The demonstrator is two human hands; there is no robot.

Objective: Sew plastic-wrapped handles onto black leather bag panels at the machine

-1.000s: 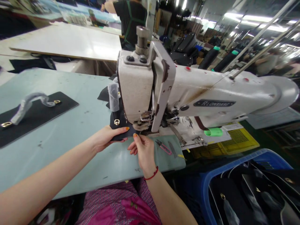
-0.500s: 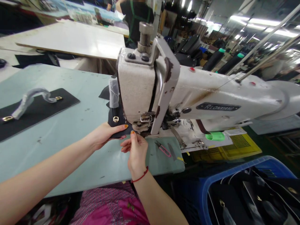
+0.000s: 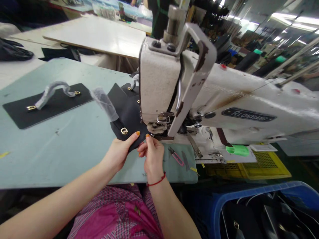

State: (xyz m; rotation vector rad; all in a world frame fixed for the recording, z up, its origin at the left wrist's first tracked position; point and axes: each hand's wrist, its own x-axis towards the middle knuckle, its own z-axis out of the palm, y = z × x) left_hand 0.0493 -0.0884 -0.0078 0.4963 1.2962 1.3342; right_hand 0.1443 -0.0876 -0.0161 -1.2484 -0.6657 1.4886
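Note:
My left hand (image 3: 119, 149) grips the near edge of a black bag panel (image 3: 127, 113), thumb on top and fingers underneath. On the panel are a gold buckle (image 3: 124, 131) and a handle wrapped in clear plastic (image 3: 104, 104). My right hand (image 3: 153, 151) pinches the panel's right edge close to the sewing machine's (image 3: 161, 79) presser foot. The machine head hides the panel's far right part. Just right of my right hand, pink thread snips (image 3: 176, 156) lie on the table.
Another black panel (image 3: 50, 106) with a plastic-wrapped handle lies on the pale green table (image 3: 82, 149) at left. A blue bin (image 3: 216, 205) holding black pieces stands at lower right. Behind it is a yellow crate (image 3: 264, 166). A person (image 3: 159, 20) stands beyond the machine.
The black panel has turned and come out leftward from under the machine head, so more of it shows. Both hands still hold its edge. The camera view has shifted.

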